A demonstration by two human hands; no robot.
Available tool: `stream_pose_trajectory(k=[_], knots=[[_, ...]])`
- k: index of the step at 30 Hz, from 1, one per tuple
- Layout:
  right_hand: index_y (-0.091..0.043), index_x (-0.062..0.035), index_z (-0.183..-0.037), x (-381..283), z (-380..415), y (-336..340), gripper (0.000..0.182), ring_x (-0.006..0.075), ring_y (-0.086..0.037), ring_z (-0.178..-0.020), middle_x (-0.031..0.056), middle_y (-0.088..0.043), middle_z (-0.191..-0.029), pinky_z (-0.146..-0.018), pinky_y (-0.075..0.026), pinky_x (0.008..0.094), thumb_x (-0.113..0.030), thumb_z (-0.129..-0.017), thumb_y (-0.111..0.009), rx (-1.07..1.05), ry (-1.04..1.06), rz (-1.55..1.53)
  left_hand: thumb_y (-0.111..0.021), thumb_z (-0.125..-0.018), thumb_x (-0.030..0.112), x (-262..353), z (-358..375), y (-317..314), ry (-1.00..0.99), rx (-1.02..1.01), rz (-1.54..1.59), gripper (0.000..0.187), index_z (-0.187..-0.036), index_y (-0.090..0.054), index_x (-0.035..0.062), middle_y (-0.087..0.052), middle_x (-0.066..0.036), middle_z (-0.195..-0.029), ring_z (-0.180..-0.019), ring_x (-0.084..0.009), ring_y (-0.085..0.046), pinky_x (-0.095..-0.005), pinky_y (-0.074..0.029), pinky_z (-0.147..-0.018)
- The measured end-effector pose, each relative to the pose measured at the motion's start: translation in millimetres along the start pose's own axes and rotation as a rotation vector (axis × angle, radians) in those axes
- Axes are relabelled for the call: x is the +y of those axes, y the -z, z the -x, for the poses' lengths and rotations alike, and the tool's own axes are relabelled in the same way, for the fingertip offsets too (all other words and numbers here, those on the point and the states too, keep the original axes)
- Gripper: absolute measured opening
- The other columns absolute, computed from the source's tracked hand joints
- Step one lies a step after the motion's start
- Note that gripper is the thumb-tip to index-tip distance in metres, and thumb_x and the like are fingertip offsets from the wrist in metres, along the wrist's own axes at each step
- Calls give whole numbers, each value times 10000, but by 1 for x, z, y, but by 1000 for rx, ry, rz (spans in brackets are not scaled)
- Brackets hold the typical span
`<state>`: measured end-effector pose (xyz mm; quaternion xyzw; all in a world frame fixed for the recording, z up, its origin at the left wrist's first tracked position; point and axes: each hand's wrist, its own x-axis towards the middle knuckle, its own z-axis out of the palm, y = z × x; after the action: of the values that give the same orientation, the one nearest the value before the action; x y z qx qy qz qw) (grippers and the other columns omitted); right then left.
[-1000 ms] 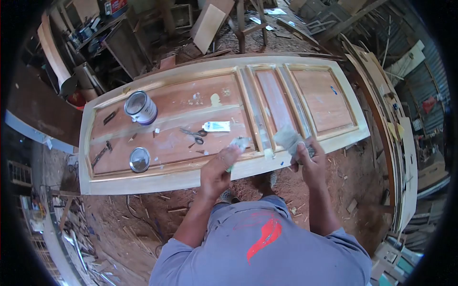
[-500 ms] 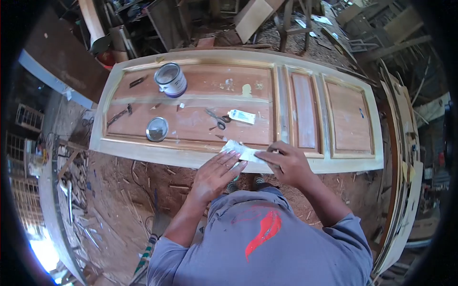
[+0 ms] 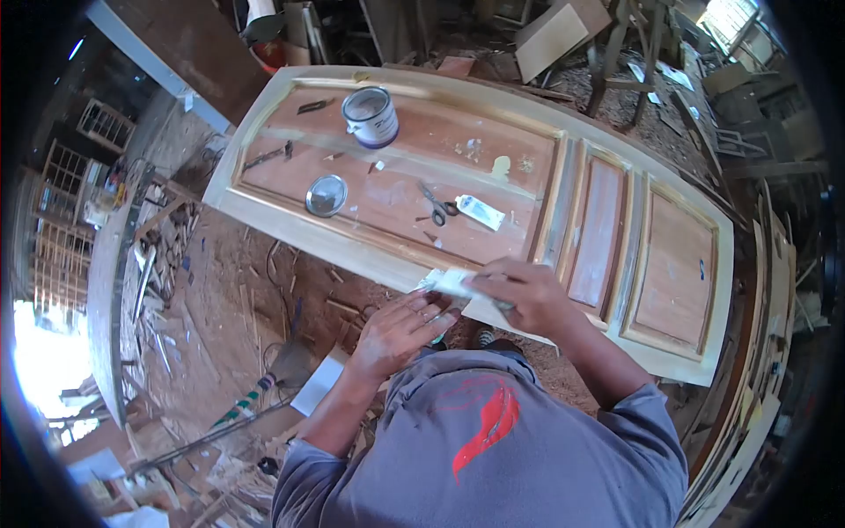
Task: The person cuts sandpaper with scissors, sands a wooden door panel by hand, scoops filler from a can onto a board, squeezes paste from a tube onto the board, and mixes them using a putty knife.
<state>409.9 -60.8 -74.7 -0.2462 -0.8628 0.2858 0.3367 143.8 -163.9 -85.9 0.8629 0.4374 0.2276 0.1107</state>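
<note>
My right hand (image 3: 521,297) is closed round a pale flat piece (image 3: 455,282) at the near edge of a panelled wooden door (image 3: 308,242). My left hand (image 3: 402,331) lies beside it at the same edge, its fingers spread and their tips near a whitish patch. Whether they touch the pale piece is hard to tell. Just beyond the hands on the door are scissors (image 3: 437,208) and a white tube (image 3: 481,213). Farther left stand an open can (image 3: 371,118) and its round lid (image 3: 326,195).
A hammer (image 3: 268,156) and a small dark tool (image 3: 314,106) lie on the door's left part. Stacked boards (image 3: 766,326) stand at the right. Wood scraps cover the floor at the left, and a wooden stand (image 3: 616,84) is behind the door.
The view has turned, so the door appears more tilted and shifted right. My right hand has moved the pale piece slightly, and my left fingers are farther from it.
</note>
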Motion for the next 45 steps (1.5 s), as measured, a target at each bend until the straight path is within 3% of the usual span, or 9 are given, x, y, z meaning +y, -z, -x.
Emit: stream_pose_trajectory(k=[8, 12, 16, 19, 24, 28, 33, 36, 45], knots=[[-798, -118, -1137, 30, -21, -9, 305, 346, -716, -980, 128, -736, -1069, -843, -588, 416, -61, -853, -702, -54, -67, -268, -731, -750, 98, 56, 20, 16, 141, 104, 26, 438, -1184, -788, 104, -773, -115, -1219, -1190, -298, -730, -453, -570, -1071], [-780, -71, -1077, 65, -17, -31, 177, 359, -709, -971, 136, -741, -963, -845, -564, 471, -89, -910, -724, -726, -5, 330, -669, -796, 42, 67, 41, 28, 248, 172, -16, 423, -1201, -782, 91, -758, -101, -1271, -1239, -270, -705, -441, -546, -1111], [-774, -92, -990, 18, -37, -19, 152, 358, -710, -965, 137, -741, -978, -844, -559, 473, -101, -901, -651, -187, -24, -425, -648, -787, 7, 77, 59, 19, 330, 184, -6, 428, -1183, -790, 88, -765, -108, -1250, -1231, -276, -711, -441, -555, -1097], [-779, -62, -1082, 55, -16, -46, 201, 359, -705, -955, 146, -744, -996, -840, -559, 446, -58, -882, -755, -739, 234, 185, -640, -789, -16, 83, 63, 14, 350, 274, -17, 436, -1184, -792, 87, -770, -106, -1238, -1223, -276, -716, -441, -564, -1085], [-775, -87, -1009, 10, -26, -41, 136, 354, -702, -904, 133, -698, -880, -866, -557, 468, -112, -894, -706, -140, -24, -453, -635, -790, -57, 89, 72, 15, 445, 263, 31, 412, -1138, -808, 82, -776, -96, -1221, -1204, -275, -727, -432, -574, -1071], [-789, -65, -1092, 50, -15, -67, 198, 327, -725, -949, 123, -754, -996, -866, -578, 405, -30, -898, -768, -762, 133, 225, -625, -786, -73, 94, 71, 20, 435, 401, 23, 415, -1127, -808, 76, -776, -97, -1218, -1200, -279, -728, -429, -569, -1079], [-782, -95, -980, 4, -40, -66, 148, 338, -713, -935, 107, -728, -923, -875, -545, 472, -70, -871, -685, -376, 50, -285, -631, -767, -72, 85, 85, 15, 485, 357, 77, 459, -1177, -789, 59, -779, -115, -1201, -1169, -313, -737, -439, -570, -1076], [-786, -81, -1120, 53, -37, -93, 188, 358, -730, -1010, 148, -773, -1094, -871, -565, 463, -146, -959, -714, -892, 184, 415, -649, -863, -57, 73, 101, 21, 485, 578, 45, 373, -1210, -762, 24, -777, -139, -1211, -1180, -279, -739, -405, -570, -1061], [-756, 15, -1138, 75, -53, -195, 191, 128, -703, -921, 48, -770, -1065, -851, -565, 320, -111, -994, -745, -293, -661, -1078, -752, -962, 13, -80, 127, -78, 1125, 1738, 1328, 230, -1187, -705, 17, -742, -96, -1110, -992, -180, -711, -320, -582, -890]])
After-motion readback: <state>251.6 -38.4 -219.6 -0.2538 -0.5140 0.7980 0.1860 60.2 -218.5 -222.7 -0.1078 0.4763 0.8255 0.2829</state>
